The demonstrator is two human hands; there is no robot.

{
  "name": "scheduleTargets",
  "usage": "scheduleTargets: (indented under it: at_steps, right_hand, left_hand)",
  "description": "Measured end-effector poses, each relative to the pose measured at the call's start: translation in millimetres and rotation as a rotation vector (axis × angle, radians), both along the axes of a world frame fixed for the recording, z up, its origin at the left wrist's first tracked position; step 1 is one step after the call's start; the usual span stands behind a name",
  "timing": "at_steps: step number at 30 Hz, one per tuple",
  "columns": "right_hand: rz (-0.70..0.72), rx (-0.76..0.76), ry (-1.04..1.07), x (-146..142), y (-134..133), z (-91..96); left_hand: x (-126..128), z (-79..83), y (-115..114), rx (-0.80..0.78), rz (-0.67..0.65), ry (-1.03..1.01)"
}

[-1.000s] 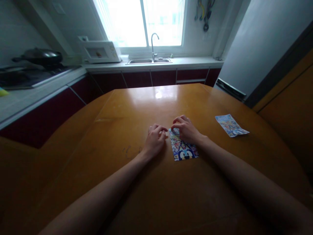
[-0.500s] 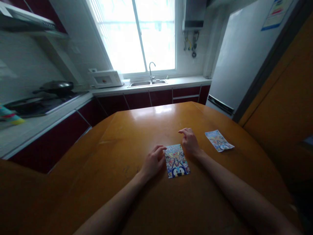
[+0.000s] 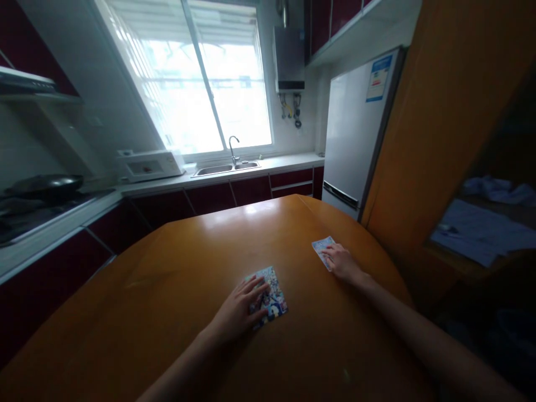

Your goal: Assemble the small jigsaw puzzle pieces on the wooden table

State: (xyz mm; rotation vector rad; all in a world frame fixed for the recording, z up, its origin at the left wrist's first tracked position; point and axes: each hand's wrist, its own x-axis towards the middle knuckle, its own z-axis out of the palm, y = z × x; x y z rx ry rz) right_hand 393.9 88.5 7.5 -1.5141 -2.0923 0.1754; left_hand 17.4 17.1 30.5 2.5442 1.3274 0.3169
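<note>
A colourful printed card (image 3: 271, 296) with a blue cartoon figure lies on the orange wooden table (image 3: 201, 268). My left hand (image 3: 238, 310) rests flat on the card's left part, fingers stretched out. A second, paler printed card (image 3: 321, 248) lies further right on the table. My right hand (image 3: 342, 262) lies on top of that card's near end, fingers extended and covering most of it.
A white fridge (image 3: 355, 128) stands past the table's far right edge, beside a tall orange cabinet (image 3: 439, 123). Along the back wall run a counter with a sink (image 3: 226, 167) and a microwave (image 3: 146, 166). A wok (image 3: 46, 184) sits on the stove at left.
My right hand left the cartoon card and reached right onto the second card. My left hand slid onto the cartoon card and flattened. The view swung up and to the right.
</note>
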Motion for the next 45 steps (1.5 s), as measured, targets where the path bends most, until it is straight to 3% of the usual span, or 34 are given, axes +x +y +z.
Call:
scheduleTargets:
  at_steps: [6, 16, 19, 22, 25, 28, 31, 34, 38, 41, 45]
  right_hand:
    - [-0.041, -0.11, -0.076, 48, -18, -7.4]
    - [-0.169, -0.179, -0.12, 108, 1, -11.4]
    - [-0.191, -0.175, -0.106, 112, 2, -9.8]
    - [-0.204, -0.133, -0.078, 108, 2, -2.6]
    - [-0.215, -0.061, -0.037, 89, -1, 7.3]
    - [-0.167, 0.004, 0.005, 46, -10, 14.1]
    - [-0.027, 0.023, 0.033, -16, -25, 16.6]
    - [0.116, 0.003, 0.062, -77, -39, 18.2]
    - [0.233, -0.065, 0.04, -135, -52, 18.9]
    - [0.282, -0.067, -0.028, -158, -63, 13.1]
    - [0.332, -0.08, -0.114, -166, -74, 1.0]
  left_hand:
    - [49, -2.0, 14, -0.003, -0.06, -0.026]
    - [197, -21.6, 78, 0.071, -0.198, -0.064]
    - [220, -22.3, 93, 0.088, -0.203, -0.068]
    - [226, -19.9, 100, 0.106, -0.184, -0.074]
    - [214, -15.8, 99, 0.136, -0.107, -0.092]
    - [183, -10.0, 90, 0.158, 0.001, -0.089]
    - [133, -2.0, 73, 0.145, 0.131, -0.001]
    - [74, 5.7, 45, 0.032, 0.272, 0.144]
    - [11, 8.6, -1, -0.042, 0.398, 0.211]
    - [-10, 4.8, -31, -0.062, 0.469, 0.233]
    - [-10, -2.1, -50, -0.067, 0.51, 0.226]
